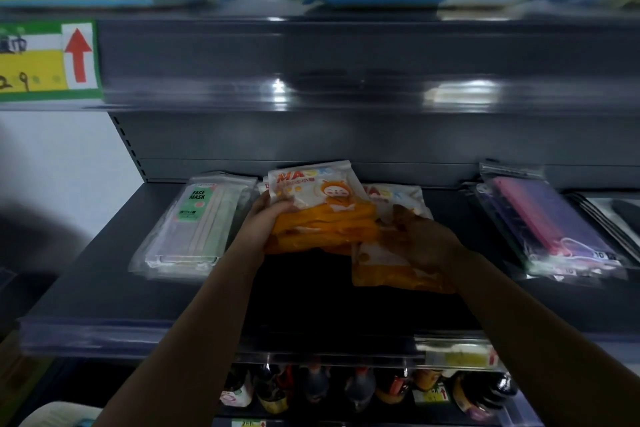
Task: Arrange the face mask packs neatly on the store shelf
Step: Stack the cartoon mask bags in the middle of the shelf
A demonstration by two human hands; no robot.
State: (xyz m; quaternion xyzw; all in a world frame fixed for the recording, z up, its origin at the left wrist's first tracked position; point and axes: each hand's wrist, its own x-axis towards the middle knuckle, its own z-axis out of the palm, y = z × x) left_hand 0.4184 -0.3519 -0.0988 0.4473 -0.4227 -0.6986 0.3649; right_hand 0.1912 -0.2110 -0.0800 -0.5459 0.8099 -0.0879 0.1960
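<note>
Two hands meet at the middle of the dark grey metal shelf (104,288). Your left hand (266,218) has its grip curled around the orange cartoon-printed mask pack (322,215), holding it raised above the shelf. Your right hand (420,236) presses down with a clasping grip on a second orange plastic mask pack (388,270). Nearby lie a pastel green-labelled face mask pack (194,229) to the left and a purple mask pack (550,229) to the right.
</note>
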